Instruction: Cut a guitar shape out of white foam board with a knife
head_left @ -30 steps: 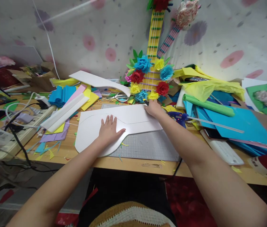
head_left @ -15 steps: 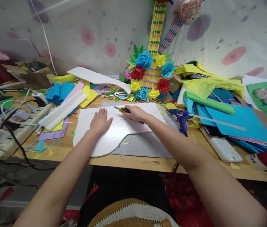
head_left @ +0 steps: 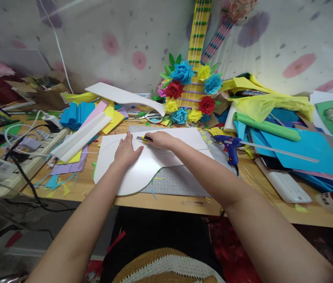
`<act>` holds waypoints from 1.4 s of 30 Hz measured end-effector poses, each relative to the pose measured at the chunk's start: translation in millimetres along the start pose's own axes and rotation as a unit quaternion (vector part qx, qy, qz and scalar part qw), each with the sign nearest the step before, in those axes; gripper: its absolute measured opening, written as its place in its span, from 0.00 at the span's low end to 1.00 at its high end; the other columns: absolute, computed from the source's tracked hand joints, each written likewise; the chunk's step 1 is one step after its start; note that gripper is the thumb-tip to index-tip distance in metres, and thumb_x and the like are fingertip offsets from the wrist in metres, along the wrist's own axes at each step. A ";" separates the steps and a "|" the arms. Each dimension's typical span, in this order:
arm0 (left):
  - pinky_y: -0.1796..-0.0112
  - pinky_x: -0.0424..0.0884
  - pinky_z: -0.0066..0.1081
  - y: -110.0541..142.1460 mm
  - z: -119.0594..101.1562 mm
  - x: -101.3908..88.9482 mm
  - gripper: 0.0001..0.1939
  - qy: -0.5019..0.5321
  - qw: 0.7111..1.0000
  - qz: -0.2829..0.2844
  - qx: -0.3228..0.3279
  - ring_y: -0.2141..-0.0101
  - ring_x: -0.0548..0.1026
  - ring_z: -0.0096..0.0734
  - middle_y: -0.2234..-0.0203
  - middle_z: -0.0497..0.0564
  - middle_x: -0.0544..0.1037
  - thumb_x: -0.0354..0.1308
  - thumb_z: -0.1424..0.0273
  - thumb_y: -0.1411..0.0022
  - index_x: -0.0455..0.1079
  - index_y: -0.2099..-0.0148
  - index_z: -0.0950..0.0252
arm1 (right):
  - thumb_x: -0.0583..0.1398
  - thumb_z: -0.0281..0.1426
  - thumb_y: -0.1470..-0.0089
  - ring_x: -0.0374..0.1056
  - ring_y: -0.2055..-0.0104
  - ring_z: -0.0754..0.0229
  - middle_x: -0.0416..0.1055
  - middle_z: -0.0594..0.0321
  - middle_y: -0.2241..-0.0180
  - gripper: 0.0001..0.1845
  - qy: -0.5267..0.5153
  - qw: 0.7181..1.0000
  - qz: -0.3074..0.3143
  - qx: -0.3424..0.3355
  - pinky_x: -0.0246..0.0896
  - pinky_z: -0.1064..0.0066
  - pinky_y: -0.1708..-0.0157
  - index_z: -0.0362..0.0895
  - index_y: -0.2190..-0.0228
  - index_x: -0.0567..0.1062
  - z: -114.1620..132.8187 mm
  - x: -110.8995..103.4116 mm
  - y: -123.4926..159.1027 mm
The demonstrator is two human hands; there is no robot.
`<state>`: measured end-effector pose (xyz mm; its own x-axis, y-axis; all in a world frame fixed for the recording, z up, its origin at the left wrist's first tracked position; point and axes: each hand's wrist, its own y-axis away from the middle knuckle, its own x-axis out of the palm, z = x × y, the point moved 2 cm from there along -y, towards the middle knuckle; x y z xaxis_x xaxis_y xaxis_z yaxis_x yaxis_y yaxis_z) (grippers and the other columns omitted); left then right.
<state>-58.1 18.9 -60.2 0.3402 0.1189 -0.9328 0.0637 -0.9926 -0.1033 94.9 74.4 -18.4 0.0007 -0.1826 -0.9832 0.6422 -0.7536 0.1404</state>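
The right hand (head_left: pixel 157 139) had slid leftward along the pencilled curve, its grip closed on the yellow-and-black utility knife (head_left: pixel 143 138). The left hand (head_left: pixel 127 151), fingers spread, pinned the white guitar-shaped foam board (head_left: pixel 142 169) near the desk's front edge: the cut was advancing.

We have one head-worn view, looking forward and down from close above the table (head_left: pixel 166 202) toward the wall.
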 end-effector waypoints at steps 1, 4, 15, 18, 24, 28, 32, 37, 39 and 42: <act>0.42 0.54 0.44 0.2 -0.5 -0.3 0.40 0.005 1.000 0.001 -0.002 0.39 0.52 0.49 0.38 0.59 0.55 0.50 0.54 0.42 0.42 0.34 0.69 | 0.50 0.39 0.42 0.67 0.55 0.53 0.72 0.53 0.53 0.22 0.001 1.000 0.001 0.000 0.56 0.70 0.64 0.45 0.49 0.66 0.1 -0.1 -0.3; 0.41 0.52 0.41 -0.2 -1.0 -0.2 0.41 0.009 1.000 0.004 -0.003 0.38 0.52 0.47 0.37 0.58 0.53 0.50 0.54 0.42 0.41 0.34 0.71 | 0.50 0.39 0.42 0.67 0.54 0.53 0.71 0.53 0.52 0.22 0.004 1.000 0.001 -0.002 0.55 0.70 0.64 0.45 0.49 0.66 0.4 -0.5 -1.0; 0.42 0.55 0.44 -0.9 -0.3 0.5 0.39 -0.004 1.000 -0.001 -0.001 0.39 0.52 0.49 0.36 0.58 0.49 0.50 0.54 0.42 0.45 0.35 0.69 | 0.51 0.40 0.43 0.68 0.56 0.55 0.71 0.54 0.53 0.21 0.011 1.000 0.012 -0.004 0.54 0.72 0.66 0.45 0.50 0.68 2.5 -5.9 -2.2; 0.42 0.55 0.44 -0.8 -0.6 -0.2 0.39 -0.009 1.000 0.000 -0.001 0.39 0.52 0.49 0.36 0.58 0.50 0.50 0.54 0.42 0.45 0.35 0.69 | 0.50 0.41 0.42 0.68 0.57 0.55 0.72 0.54 0.54 0.22 0.023 1.000 0.008 -0.002 0.53 0.72 0.67 0.46 0.50 0.68 3.0 -7.9 -1.3; 0.41 0.53 0.42 -1.0 -1.5 -0.7 0.39 -0.015 1.000 0.011 -0.002 0.38 0.51 0.49 0.35 0.56 0.47 0.49 0.54 0.42 0.45 0.35 0.70 | 0.50 0.38 0.42 0.68 0.56 0.55 0.73 0.54 0.55 0.20 0.078 0.997 -0.007 -0.017 0.55 0.70 0.65 0.47 0.51 0.70 7.9 -15.9 -3.4; 0.41 0.53 0.42 -1.0 -2.1 -1.2 0.39 -0.016 1.000 0.011 -0.003 0.38 0.51 0.48 0.36 0.56 0.48 0.49 0.54 0.42 0.45 0.35 0.69 | 0.50 0.35 0.43 0.68 0.56 0.53 0.73 0.53 0.56 0.19 0.107 0.994 -0.002 -0.027 0.57 0.69 0.65 0.46 0.53 0.72 14.1 -21.8 -7.6; 0.41 0.53 0.43 -0.6 -2.8 -2.1 0.38 -0.018 1.000 0.017 -0.005 0.39 0.52 0.48 0.36 0.56 0.47 0.49 0.55 0.41 0.46 0.35 0.70 | 0.52 0.35 0.44 0.68 0.55 0.53 0.73 0.52 0.55 0.19 0.116 0.993 0.017 -0.028 0.58 0.68 0.64 0.46 0.52 0.72 16.2 -26.4 -9.7; 0.41 0.52 0.43 -1.1 -2.3 -1.2 0.39 -0.017 1.000 0.018 -0.006 0.38 0.51 0.47 0.36 0.57 0.49 0.48 0.54 0.41 0.44 0.34 0.70 | 0.52 0.35 0.44 0.68 0.55 0.52 0.73 0.52 0.55 0.19 0.116 0.992 0.035 -0.031 0.58 0.69 0.65 0.46 0.52 0.72 15.5 -31.0 -8.1; 0.41 0.51 0.43 -1.6 -1.8 -0.5 0.40 -0.019 1.000 0.018 -0.002 0.38 0.50 0.47 0.36 0.57 0.50 0.48 0.54 0.41 0.44 0.34 0.71 | 0.53 0.35 0.44 0.68 0.55 0.52 0.73 0.52 0.55 0.19 0.117 0.992 0.036 -0.032 0.58 0.69 0.65 0.46 0.52 0.72 15.4 -31.6 -7.2; 0.41 0.51 0.42 -1.9 -1.4 0.0 0.39 -0.025 1.000 0.018 0.000 0.38 0.51 0.47 0.36 0.58 0.49 0.47 0.53 0.41 0.44 0.35 0.71 | 0.53 0.35 0.44 0.69 0.56 0.52 0.73 0.51 0.56 0.19 0.120 0.992 0.035 -0.035 0.58 0.69 0.64 0.45 0.53 0.72 15.1 -31.0 -6.3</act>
<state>-56.9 20.7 -59.5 0.2951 0.0823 -0.9519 0.0523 -0.9962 -0.0699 79.3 75.3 13.0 0.2243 -0.0716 -0.9719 0.6857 -0.6970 0.2096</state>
